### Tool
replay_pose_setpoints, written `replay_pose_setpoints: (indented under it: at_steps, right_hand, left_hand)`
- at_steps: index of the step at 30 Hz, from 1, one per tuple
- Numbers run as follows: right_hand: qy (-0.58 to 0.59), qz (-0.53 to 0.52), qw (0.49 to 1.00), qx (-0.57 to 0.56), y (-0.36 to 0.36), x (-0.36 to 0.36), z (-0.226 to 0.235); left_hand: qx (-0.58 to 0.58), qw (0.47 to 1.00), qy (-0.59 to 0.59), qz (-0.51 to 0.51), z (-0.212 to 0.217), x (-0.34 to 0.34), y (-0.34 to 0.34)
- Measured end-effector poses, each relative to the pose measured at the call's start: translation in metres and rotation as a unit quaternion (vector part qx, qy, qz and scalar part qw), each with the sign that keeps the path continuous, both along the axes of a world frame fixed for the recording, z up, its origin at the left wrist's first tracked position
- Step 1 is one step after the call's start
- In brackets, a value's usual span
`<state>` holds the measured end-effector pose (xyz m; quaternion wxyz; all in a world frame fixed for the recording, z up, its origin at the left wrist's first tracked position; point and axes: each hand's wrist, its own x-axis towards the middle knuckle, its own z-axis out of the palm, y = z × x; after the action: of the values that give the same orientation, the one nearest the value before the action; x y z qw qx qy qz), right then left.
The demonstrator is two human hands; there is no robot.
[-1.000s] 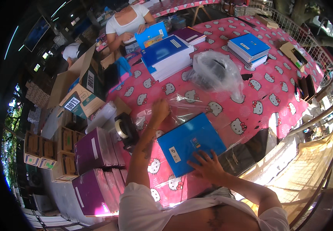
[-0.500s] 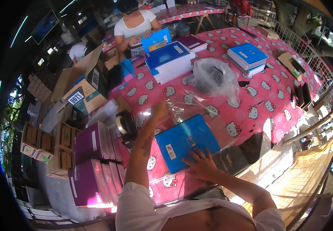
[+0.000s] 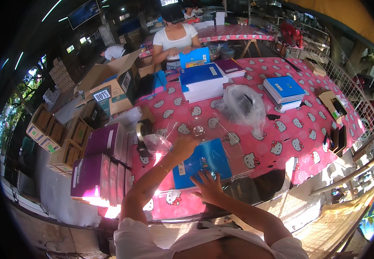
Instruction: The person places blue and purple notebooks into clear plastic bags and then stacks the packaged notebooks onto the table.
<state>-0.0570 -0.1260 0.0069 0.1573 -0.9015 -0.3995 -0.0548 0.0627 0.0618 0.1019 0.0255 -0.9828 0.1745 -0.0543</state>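
Observation:
A blue spiral notebook [image 3: 217,157] lies flat before me, with clear plastic film [image 3: 199,129] spread around its far edge. My right hand [image 3: 209,188] rests on the notebook's near part, fingers spread. Over the notebook's far left corner, my left hand [image 3: 186,147] is closed, its fingers at the crumpled film; the exact grip is partly hidden. A tape dispenser [image 3: 143,137] with a clear roll stands left of my left forearm, beside a piece of crumpled clear plastic [image 3: 157,143].
Purple notebooks [image 3: 92,177] stand stacked at left, near an open cardboard box [image 3: 120,93]. A clear plastic bag [image 3: 243,108], a tall blue-topped notebook stack [image 3: 202,82] and a smaller blue stack [image 3: 284,88] sit farther off. Across the patterned pink table, a person [image 3: 176,39] handles a blue notebook.
My left hand has come nearer, from beyond the notebook to over its far left corner. My right hand stays spread on the cover. The view has shifted.

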Motion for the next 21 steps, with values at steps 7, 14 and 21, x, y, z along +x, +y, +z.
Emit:
replay_pose_setpoints:
  at_steps: [7,14,21]
  right_hand:
    - [-0.041,0.026,0.999,-0.022,-0.004,0.008,-0.016]
    - [-0.023,0.053,0.998,-0.039,-0.007,0.021,-0.016]
    - [0.283,0.018,0.929,0.236,-0.022,0.062,-0.034]
  left_hand:
    - [-0.262,0.958,-0.1,0.059,-0.081,-0.08,-0.042]
    - [-0.258,0.95,-0.123,0.122,-0.092,-0.092,-0.062]
    - [-0.351,0.926,-0.018,0.139,-0.082,-0.093,-0.05]
